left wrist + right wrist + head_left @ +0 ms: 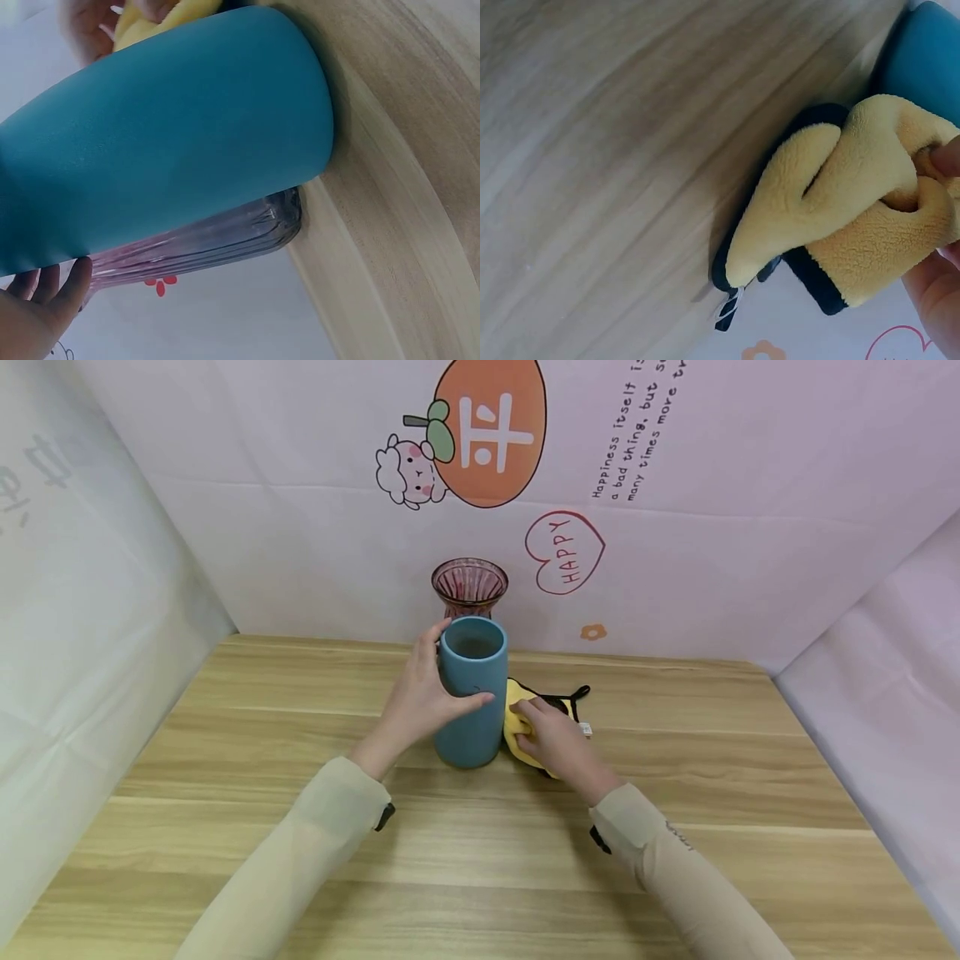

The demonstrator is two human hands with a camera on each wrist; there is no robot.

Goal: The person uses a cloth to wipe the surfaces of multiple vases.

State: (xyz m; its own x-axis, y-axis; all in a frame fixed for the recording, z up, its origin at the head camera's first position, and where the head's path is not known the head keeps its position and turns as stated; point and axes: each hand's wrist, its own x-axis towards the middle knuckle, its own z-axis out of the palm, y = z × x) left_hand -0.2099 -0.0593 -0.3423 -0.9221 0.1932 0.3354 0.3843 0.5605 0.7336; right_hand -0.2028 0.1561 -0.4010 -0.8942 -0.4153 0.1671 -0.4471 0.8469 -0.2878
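Observation:
A tall blue vase point(471, 714) stands upright on the wooden table, its round mouth facing up. My left hand point(431, 689) grips it near the top, fingers around the far left side and thumb across the front. Against the vase's right side, my right hand point(553, 735) pinches a yellow cloth point(817, 202) with black edging and a black hanging loop. The cloth is bunched in folds between the fingers and touches or nearly touches the vase. In the left wrist view the vase point(172, 135) fills much of the picture.
Directly behind the blue vase stands a pinkish ribbed glass vase point(470, 583), mostly hidden. The wooden table point(675, 860) ends at a white printed backdrop point(315, 543) at the back, with white cloth hanging on both sides.

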